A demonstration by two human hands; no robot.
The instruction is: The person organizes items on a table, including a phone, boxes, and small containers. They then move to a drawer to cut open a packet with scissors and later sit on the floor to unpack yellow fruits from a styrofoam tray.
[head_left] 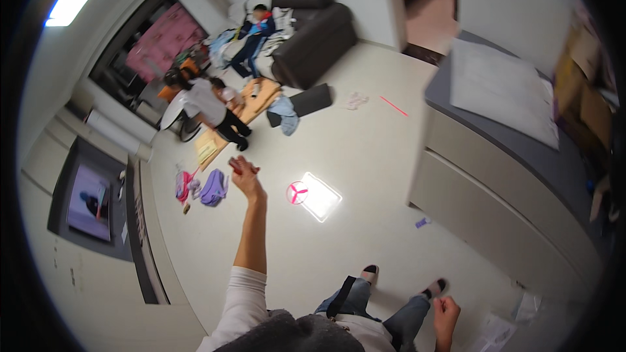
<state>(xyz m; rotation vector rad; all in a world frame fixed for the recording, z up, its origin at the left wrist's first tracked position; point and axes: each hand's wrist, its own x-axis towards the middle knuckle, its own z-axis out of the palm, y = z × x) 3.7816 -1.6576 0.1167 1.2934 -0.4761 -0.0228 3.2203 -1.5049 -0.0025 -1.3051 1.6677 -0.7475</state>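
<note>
Stretched out ahead of me, my left hand (246, 176) has its fingers wrapped around a small dark red object (235, 165), mostly hidden by the grip. My right hand (446, 315) hangs low by my right leg, its fingers curled, with nothing visible in it. Beyond and to the right of the left hand, a pink ringed propeller (297, 192) shows against the glossy tiled floor (352, 239), beside a bright light reflection. Whether it rests on the tiles or hovers cannot be told. Farther off lies a thin pink-red stick (393, 106).
A purple backpack (213, 187) and a pink bag (183, 186) lie left. People are by a low wooden board (261, 98) and on the dark sofa (318, 34). A grey-topped cabinet (440, 132) stands right; a small purple item (422, 223) lies near its base. A television (89, 203) is left.
</note>
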